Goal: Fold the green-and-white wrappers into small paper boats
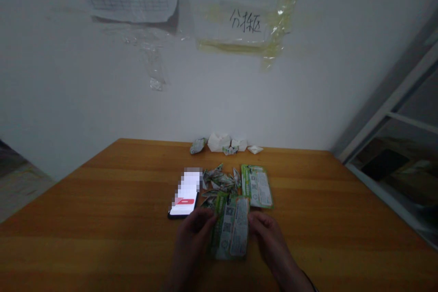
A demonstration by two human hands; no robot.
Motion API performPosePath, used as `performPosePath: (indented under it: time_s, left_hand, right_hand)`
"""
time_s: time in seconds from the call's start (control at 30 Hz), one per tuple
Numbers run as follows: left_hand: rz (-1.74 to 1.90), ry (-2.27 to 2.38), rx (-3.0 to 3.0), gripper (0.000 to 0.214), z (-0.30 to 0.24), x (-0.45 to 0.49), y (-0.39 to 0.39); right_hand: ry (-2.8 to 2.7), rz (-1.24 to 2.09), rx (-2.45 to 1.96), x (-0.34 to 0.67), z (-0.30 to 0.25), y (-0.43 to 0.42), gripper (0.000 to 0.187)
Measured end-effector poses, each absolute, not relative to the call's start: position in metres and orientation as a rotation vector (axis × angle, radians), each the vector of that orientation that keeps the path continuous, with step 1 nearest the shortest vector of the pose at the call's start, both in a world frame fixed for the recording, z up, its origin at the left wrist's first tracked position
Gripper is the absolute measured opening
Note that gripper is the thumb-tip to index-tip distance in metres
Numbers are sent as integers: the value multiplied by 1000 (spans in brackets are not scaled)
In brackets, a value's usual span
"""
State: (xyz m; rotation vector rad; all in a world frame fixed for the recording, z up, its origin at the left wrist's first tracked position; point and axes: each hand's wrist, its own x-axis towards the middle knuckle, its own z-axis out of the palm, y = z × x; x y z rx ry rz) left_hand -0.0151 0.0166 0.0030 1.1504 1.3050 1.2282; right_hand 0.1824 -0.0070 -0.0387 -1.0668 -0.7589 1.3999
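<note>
Between my two hands is a flat green and white printed packet (231, 228), its text side facing up. My left hand (196, 232) pinches its left edge with thumb and fingers. On the opposite edge, my right hand (268, 232) grips it the same way. Just beyond lies a heap of folded green and white paper pieces (222, 180), partly hidden by the held packet. A second, similar packet (258, 187) rests flat on the table to the right of the heap. Left of the heap lies a lit phone (186, 194), its screen partly blurred.
Along the back of the wooden table (119, 182), folded white paper shapes (219, 142) and a crumpled green and white piece (197, 146) stand near the wall. Taped papers (239, 23) hang above. A metal-framed shelf (390, 146) stands beyond the right edge.
</note>
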Motion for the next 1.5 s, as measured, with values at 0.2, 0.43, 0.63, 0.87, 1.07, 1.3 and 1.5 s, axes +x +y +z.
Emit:
performPosePath:
  time_s: [0.2,0.43,0.63,0.87,1.07,1.3,1.5]
  left_hand:
    - [1252,1244,1123,26,3,-20,19]
    - [1296,1264,805,45,-9,-28,26]
    - [1178,1221,766,45,2,-19,22]
    - [1226,1069,614,47,-9,-19,28]
    - [1128,983,512,52,-13,-17,27]
    - [994,812,567,42,-10,-9,18]
    - [1042,785,535,42,-14,-8,15]
  right_hand:
    - [-779,1288,-1065,185,-45,-5,27]
    - [-725,829,-1330,210,-38,1,34]
    - [-890,420,-1621,239,-41,12,49]
    - [-1460,70,-1467,226,-36,10,44]
    - [-1838,456,-1194,205,-23,-4,57]
    - [-1562,827,-1069,203,-27,-2,22]
    - [-1165,872,-1215,185,-29,-5,25]
